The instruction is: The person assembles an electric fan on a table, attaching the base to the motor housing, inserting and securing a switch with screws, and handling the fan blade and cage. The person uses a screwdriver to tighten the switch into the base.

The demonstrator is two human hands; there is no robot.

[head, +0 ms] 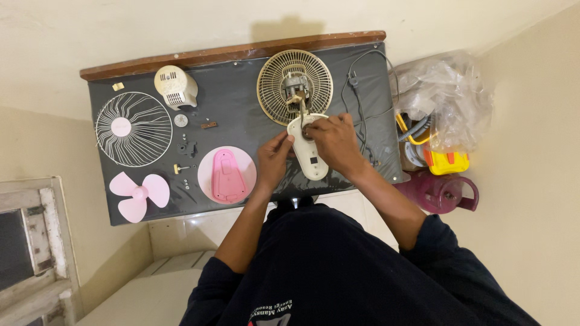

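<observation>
Near the table's (241,90) front edge, my left hand (273,160) and right hand (334,142) pinch the cream fan stand (313,164), pink base (227,174) just left.

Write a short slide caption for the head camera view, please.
Both hands, left hand and right hand, hold a cream fan stand amid fan parts on a dark table.

The right hand (334,140) covers the cream fan stand's (312,163) top, and small screws (184,182) are too tiny to tell.
</observation>
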